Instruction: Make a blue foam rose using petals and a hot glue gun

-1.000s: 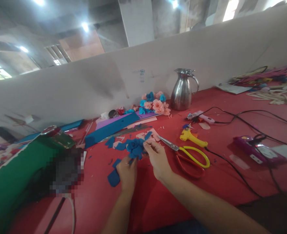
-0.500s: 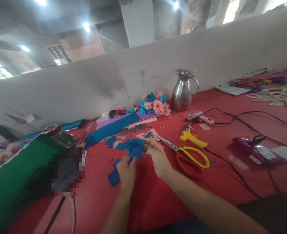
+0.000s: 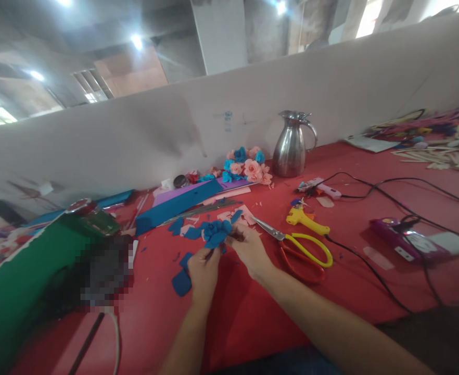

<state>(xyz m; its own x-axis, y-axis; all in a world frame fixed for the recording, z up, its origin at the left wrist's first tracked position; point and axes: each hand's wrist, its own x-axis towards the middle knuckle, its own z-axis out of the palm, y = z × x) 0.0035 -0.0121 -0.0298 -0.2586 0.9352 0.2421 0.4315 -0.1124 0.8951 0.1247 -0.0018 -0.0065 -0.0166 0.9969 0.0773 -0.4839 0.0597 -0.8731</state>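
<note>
A blue paper flower (image 3: 216, 233) is held up over the red table. My left hand (image 3: 204, 263) is closed on its underside from below. At the flower's right edge, my right hand (image 3: 247, 245) has its fingers bent and pressed together on a petal. Cut blue petals (image 3: 181, 283) lie beside my left hand, and pink paper scraps (image 3: 245, 214) lie behind the flower. Scissors (image 3: 292, 242) with one yellow and one red handle rest right of my right hand, blades apart. Beyond them lies a yellow glue gun (image 3: 306, 221) with a black cord.
A steel jug (image 3: 290, 146) stands by the white partition, next to a bunch of pink and blue paper flowers (image 3: 249, 167). Blue paper strips (image 3: 182, 205) lie behind my hands. A purple power strip (image 3: 409, 240) and cords occupy the right. A green board (image 3: 30, 276) stands left.
The flower has tilted and turned slightly between my hands. My right hand's fingers have curled in closer at its right side. The other things stay in place.
</note>
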